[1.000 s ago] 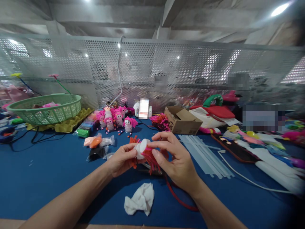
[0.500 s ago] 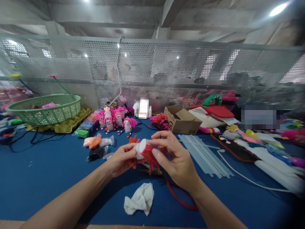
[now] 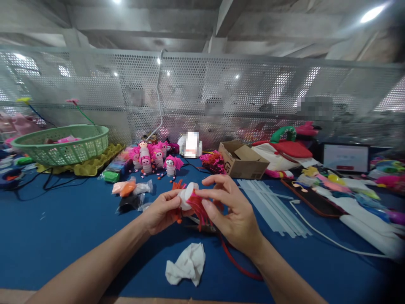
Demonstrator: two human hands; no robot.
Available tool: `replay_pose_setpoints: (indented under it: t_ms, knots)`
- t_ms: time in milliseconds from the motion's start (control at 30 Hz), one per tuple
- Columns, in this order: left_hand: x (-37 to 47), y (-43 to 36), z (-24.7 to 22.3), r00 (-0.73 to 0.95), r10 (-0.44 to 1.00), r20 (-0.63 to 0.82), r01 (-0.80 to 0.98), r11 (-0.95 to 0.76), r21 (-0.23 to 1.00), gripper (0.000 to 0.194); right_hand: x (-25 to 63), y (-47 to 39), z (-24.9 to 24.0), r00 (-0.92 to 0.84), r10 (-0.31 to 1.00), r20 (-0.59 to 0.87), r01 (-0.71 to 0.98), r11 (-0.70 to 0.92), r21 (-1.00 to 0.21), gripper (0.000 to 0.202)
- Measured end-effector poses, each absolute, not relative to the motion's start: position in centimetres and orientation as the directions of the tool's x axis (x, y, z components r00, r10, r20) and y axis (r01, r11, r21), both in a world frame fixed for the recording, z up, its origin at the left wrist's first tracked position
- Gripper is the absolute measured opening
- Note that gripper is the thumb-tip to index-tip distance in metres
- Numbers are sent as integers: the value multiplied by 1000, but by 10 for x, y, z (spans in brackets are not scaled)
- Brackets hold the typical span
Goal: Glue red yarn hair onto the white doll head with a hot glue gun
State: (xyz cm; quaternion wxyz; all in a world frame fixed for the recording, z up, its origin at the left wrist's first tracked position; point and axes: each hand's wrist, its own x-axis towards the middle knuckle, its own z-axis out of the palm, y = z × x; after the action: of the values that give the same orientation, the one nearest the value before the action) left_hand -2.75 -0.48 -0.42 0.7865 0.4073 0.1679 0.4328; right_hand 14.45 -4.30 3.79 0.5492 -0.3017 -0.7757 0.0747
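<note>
A small white doll body point(image 3: 185, 201) with a round white top is held by my left hand point(image 3: 164, 211), its fingers wrapped round it. Orange and pink yarn point(image 3: 201, 209) hangs from the doll's top on the right side. The fingers and thumb of my right hand point(image 3: 232, 213) are curved round this yarn, with the fingertips on it near the white top. Beneath the hands lies a tool with a red cable point(image 3: 236, 261), partly hidden. A crumpled white tissue point(image 3: 187, 264) rests on the blue table in front.
Pink-haired dolls point(image 3: 157, 156) stand at the back, beside clay packets point(image 3: 126, 188) and a green basket point(image 3: 63, 145). A cardboard box point(image 3: 243, 162), pink yarn point(image 3: 213, 162), translucent glue sticks point(image 3: 275, 209) and a white cable point(image 3: 332, 242) are to the right.
My right fingertips have shifted slightly on the yarn, which lies a little differently beside the white top. My left hand keeps its hold. The view has moved slightly.
</note>
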Motion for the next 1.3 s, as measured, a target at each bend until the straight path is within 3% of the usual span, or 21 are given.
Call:
replay_pose_setpoints:
  t_ms: [700, 867, 1000, 1300]
  knots:
    - [-28, -5, -4, 559, 825, 80, -553, 299, 778, 40, 143, -42, 35, -199, 535, 821, 386, 813, -436, 20]
    - [-29, -5, -4, 549, 833, 63, -533, 291, 794, 42, 144, -43, 35, -102, 614, 782, 337, 761, -554, 17]
    - [-29, -3, -5, 564, 822, 80, -527, 284, 801, 40, 143, -43, 34, -121, 703, 700, 306, 698, -648, 11]
    - [-31, -2, -6, 564, 823, 71, -507, 277, 816, 41, 141, -41, 36, -136, 633, 762, 274, 763, -585, 8]
